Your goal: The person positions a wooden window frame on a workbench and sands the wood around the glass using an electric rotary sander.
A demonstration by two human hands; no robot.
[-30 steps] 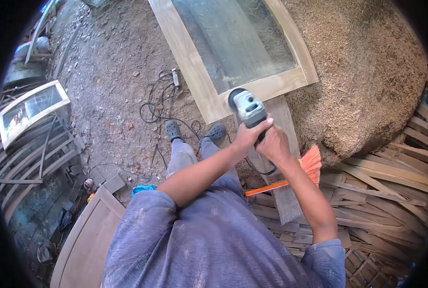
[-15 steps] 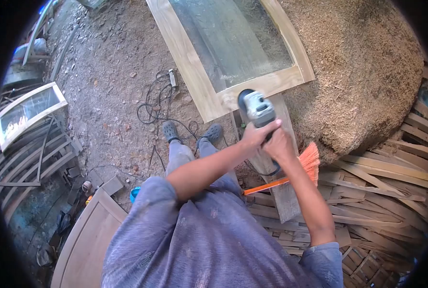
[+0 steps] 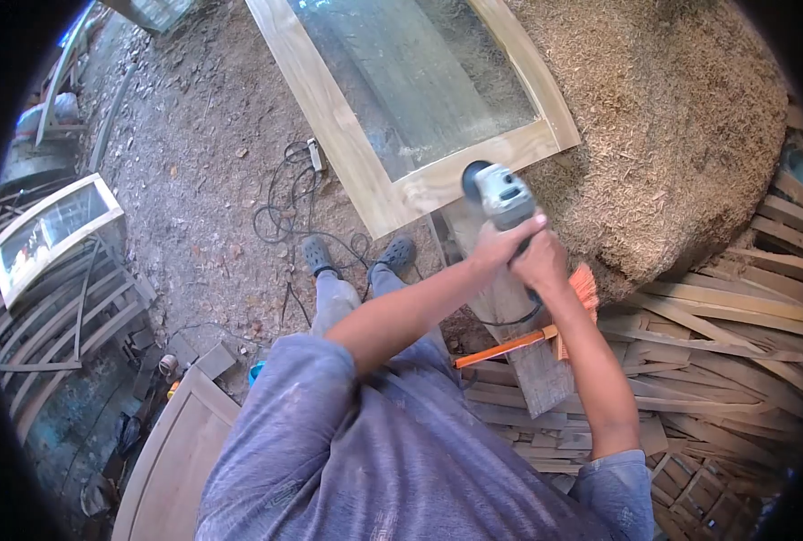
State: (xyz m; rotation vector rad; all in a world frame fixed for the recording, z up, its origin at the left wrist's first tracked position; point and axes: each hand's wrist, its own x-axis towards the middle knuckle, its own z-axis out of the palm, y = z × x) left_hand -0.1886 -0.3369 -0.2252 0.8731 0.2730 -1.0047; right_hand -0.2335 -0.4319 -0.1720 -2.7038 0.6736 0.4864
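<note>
Both hands are clamped on an angle grinder [image 3: 507,196], close together: the left hand [image 3: 497,246] is wrapped around its dark body with the thumb laid across the top, and the right hand [image 3: 540,261] is closed around the rear part, just beside the left. The fingers of both are curled in, though their undersides are hidden.

The grinder's head points away from the person, its dark disc [image 3: 475,181] by the near rail of a large glazed wooden frame [image 3: 365,194]; whether disc and wood touch cannot be told. The grinder is above a long plank [image 3: 532,383], which runs from the frame toward the person.

An orange-handled broom [image 3: 501,349] crosses the plank, its bristles partly behind the right forearm. Wood shavings [image 3: 681,162] are heaped to the right of the frame, and a tangled cord [image 3: 271,227] lies on the ground to its left.
</note>
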